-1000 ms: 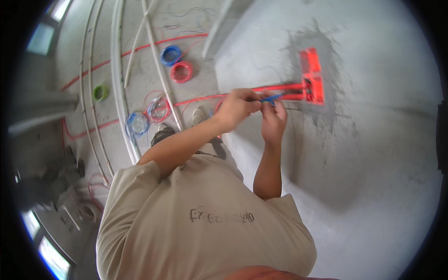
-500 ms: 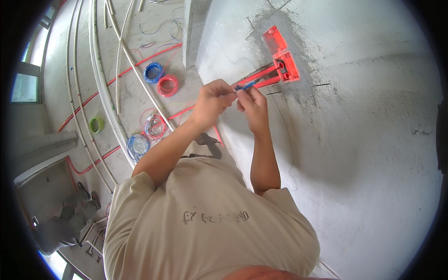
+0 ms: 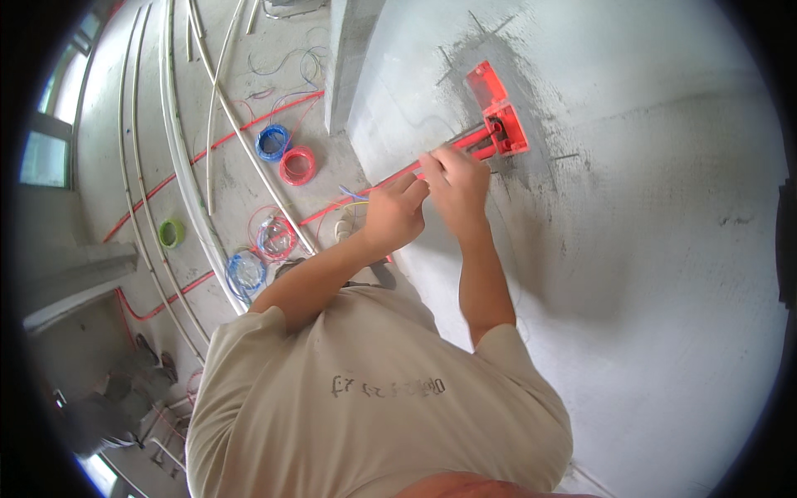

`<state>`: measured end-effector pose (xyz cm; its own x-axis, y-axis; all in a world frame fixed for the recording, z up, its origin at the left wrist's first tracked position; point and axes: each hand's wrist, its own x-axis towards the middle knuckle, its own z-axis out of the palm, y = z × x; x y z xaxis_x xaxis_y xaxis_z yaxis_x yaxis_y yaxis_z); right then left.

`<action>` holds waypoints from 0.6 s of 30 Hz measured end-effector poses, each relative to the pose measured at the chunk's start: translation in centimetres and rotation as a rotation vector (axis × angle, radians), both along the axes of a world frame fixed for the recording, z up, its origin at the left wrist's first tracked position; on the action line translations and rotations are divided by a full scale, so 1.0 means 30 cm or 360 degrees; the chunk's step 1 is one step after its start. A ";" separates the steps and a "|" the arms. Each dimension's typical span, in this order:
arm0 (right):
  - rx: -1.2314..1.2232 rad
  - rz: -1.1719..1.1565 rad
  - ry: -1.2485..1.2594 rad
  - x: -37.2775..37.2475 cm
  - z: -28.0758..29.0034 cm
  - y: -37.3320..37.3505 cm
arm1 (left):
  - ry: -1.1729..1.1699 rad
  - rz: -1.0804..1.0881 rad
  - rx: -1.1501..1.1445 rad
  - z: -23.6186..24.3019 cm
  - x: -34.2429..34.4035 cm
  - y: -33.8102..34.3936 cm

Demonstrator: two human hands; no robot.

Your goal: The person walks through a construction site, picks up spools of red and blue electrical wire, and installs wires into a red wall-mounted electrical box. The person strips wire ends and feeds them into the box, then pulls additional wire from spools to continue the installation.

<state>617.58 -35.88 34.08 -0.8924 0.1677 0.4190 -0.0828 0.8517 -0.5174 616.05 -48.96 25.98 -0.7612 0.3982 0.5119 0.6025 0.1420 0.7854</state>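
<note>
My left hand (image 3: 396, 216) is closed, with thin blue and yellow wires (image 3: 354, 197) emerging at its far-left side. Close beside it, my right hand (image 3: 459, 184) is also closed, its knuckles up; whatever it pinches is hidden by the fingers. Just beyond the hands, a red electrical box (image 3: 510, 133) is set into the wall in rough grey mortar. Its red lid (image 3: 486, 83) stands swung away on the far side. Red conduits (image 3: 452, 148) run into the box, partly covered by my right hand.
On the floor to the left lie a blue wire coil (image 3: 272, 143), a red wire coil (image 3: 297, 166), wrapped coils, and a green roll (image 3: 171, 233). Long white pipes (image 3: 249, 149) cross there. A pale wall (image 3: 647, 232) fills the right. Another person (image 3: 108, 415) is at lower left.
Both hands have come nearer to me, the right one turning knuckles up. The blue piece between the fingers is now out of sight, and blue and yellow wires show beside my left hand.
</note>
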 end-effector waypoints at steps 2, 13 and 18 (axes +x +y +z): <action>0.0412 0.0059 -0.0136 -0.104 -0.007 -0.007 | -0.0076 0.0073 0.0009 0.014 0.005 -0.001; -0.1431 -0.0507 0.0081 0.077 -0.068 0.088 | -0.1152 -0.0342 0.0218 0.101 -0.031 -0.028; -0.2509 0.0110 -0.0235 0.086 -0.140 0.034 | -0.1712 -0.0509 0.0466 0.173 -0.077 -0.047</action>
<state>620.17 -34.85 29.87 -0.9318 0.2915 -0.2162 0.0316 -0.5282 -0.8485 613.74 -50.38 31.18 -0.7452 0.6245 -0.2340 -0.4209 -0.1683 0.8913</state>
